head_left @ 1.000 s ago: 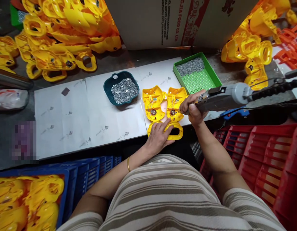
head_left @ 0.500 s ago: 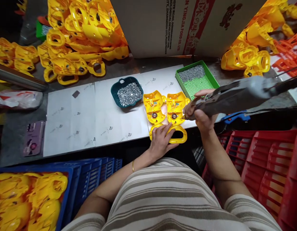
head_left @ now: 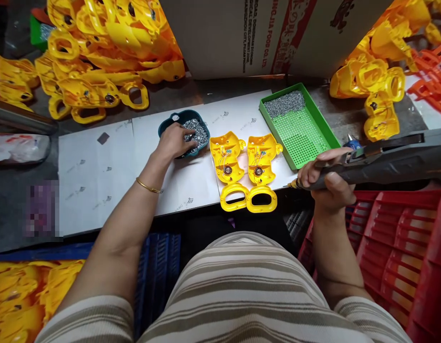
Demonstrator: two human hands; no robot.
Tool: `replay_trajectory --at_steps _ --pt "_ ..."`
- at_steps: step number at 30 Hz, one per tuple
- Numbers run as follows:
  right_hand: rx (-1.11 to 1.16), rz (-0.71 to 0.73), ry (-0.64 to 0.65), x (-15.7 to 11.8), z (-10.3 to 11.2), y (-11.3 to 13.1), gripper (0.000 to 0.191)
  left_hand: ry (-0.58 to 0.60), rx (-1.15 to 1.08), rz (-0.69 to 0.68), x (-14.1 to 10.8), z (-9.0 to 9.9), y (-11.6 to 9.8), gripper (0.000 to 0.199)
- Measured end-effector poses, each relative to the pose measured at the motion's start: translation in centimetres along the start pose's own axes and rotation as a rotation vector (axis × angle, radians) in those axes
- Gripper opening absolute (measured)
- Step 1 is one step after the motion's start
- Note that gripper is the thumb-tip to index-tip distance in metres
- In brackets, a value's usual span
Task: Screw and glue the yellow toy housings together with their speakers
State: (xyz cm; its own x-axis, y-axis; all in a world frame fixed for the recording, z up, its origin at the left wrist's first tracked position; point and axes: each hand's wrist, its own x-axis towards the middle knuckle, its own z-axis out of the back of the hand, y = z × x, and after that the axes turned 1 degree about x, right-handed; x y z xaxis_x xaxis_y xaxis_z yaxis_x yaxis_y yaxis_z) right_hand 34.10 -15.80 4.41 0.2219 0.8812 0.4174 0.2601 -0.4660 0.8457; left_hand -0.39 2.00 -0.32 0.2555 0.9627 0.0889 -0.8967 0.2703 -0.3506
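My left hand reaches into a dark teal bowl, its curled fingers among the small silver screws. How many screws lie between the fingertips is hidden. My right hand is wrapped around the front of a grey electric screwdriver, whose bit points left, just clear of the yellow parts. Two yellow plastic shell halves, a left one and a right one, lie side by side with their insides up. Each has wires, a round speaker-like piece and a loop handle at the table's front edge.
A green tray with more screws stands right of the shells. Yellow shells are heaped at the back left, others at the back right. A carton stands behind. Red and blue crates flank my body.
My left hand has left the right shell's handle and moved left into the screw bowl. My right hand has drawn the screwdriver right, off the shell.
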Motion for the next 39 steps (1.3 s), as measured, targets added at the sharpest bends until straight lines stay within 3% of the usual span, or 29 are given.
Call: replay_trajectory --at_steps 4,8,13,16,19,21,24,29,39 --pt "-0.027 0.012 -0.014 -0.6 0.1 0.0 0.023 0.042 -0.006 0.014 0.0 -1.6 0.9 0.027" --pt "-0.045 0.003 0.03 -0.9 0.4 0.4 0.027 -0.068 -0.034 0.012 -0.5 -2.0 1.0 0.03" --pt "-0.127 -0.133 0.097 -1.9 0.8 0.1 0.033 -0.24 -0.03 0.009 -1.0 -1.4 0.7 0.026" --pt "-0.124 -0.106 0.033 -2.1 0.0 -0.2 0.026 -0.305 -0.074 -0.05 -3.4 -1.4 -1.9 0.025" --pt "-0.056 0.006 -0.026 -1.7 -1.8 0.0 0.021 -0.346 -0.372 -0.278 -8.0 -2.4 -6.9 0.016" --pt "-0.029 0.059 -0.012 -1.3 -3.2 0.4 0.02 -0.295 -0.552 -0.421 -11.2 -3.6 -10.4 0.012" --pt "0.015 0.093 0.038 -1.0 -5.0 1.0 0.021 -0.236 -0.664 -0.453 -14.4 -5.3 -13.7 0.011" --pt "0.08 0.078 0.084 -1.4 -6.5 1.2 0.02 -0.203 -0.704 -0.433 -15.6 -6.1 -14.6 0.012" --pt "0.075 0.041 0.077 -1.6 -6.8 0.5 0.02 -0.163 -0.701 -0.416 -15.9 -6.3 -14.6 0.014"
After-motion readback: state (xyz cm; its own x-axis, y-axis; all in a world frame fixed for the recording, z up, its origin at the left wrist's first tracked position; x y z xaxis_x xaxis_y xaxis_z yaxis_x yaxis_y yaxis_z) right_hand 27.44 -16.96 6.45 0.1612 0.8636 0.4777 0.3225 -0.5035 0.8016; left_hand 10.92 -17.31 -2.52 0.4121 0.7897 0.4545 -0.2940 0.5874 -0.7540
